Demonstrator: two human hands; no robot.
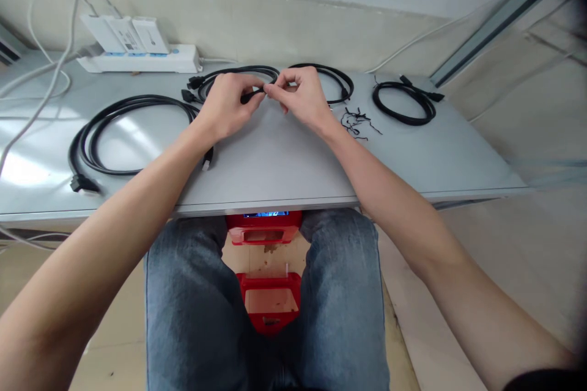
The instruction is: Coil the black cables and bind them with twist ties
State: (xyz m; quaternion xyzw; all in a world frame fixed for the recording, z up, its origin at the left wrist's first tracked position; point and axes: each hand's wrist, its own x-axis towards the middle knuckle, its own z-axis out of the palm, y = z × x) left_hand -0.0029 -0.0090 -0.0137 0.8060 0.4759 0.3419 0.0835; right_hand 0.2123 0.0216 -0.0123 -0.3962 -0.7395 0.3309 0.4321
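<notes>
Cable (250, 97) partly hidden in left grip (228, 104); right grip (302, 95) unclear.

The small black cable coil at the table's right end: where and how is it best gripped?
Probably the near curve of the coil, pinched from the front across its turns: they lie close together there, clear of the connectors at back and right.
</notes>
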